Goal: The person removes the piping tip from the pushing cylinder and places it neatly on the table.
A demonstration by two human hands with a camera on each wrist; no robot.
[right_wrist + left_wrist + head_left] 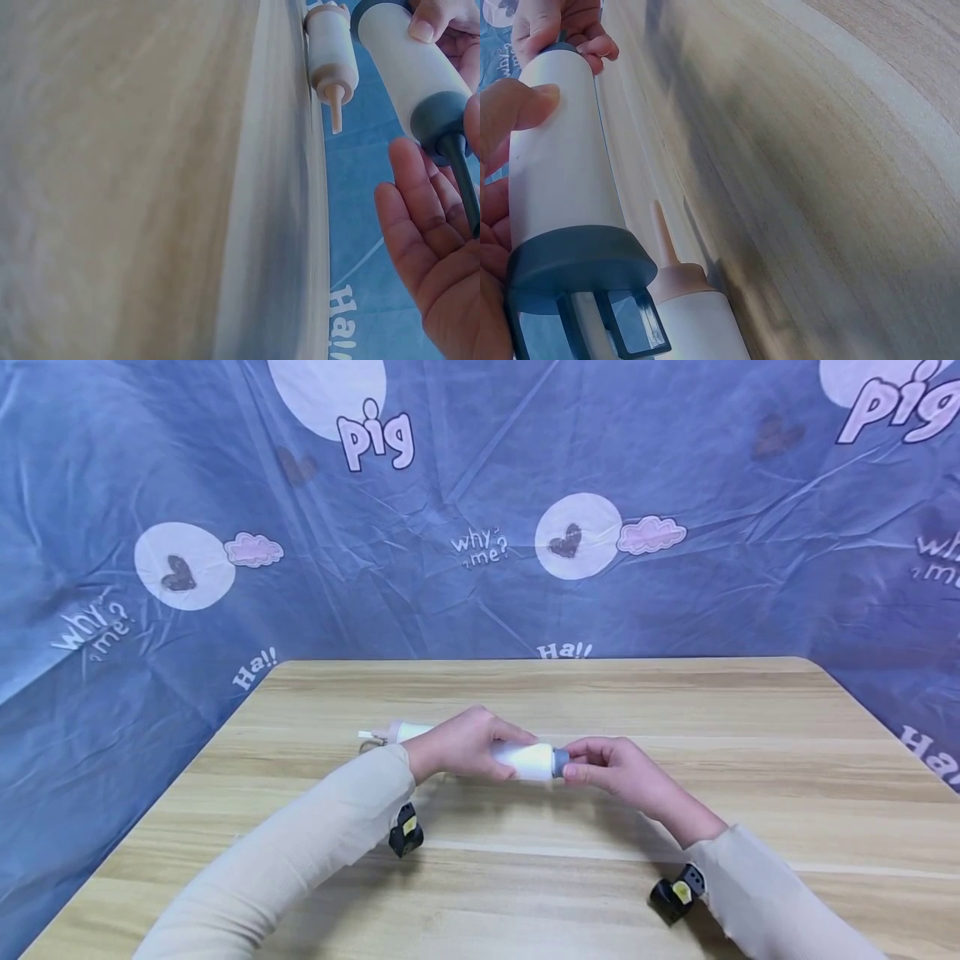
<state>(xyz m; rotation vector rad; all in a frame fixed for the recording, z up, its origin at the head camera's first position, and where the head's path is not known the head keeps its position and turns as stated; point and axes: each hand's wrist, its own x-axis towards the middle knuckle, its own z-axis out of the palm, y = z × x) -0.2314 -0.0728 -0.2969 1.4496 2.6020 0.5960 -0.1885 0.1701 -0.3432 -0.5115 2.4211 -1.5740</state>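
A white piping syringe with dark blue-grey end caps is held just above the table. My left hand grips its barrel, thumb along the near side. The right hand pinches the grey nozzle cap between thumb and fingers. From that cap a long thin nozzle points into the right palm. At the other end, the left wrist view shows a grey collar with an open handle frame. Behind the left hand lies a second white syringe with pink ends, partly hidden in the head view.
The wooden table stretches around both hands, its far edge against a blue printed cloth. A black wrist camera hangs at the left sleeve and another camera at the right sleeve.
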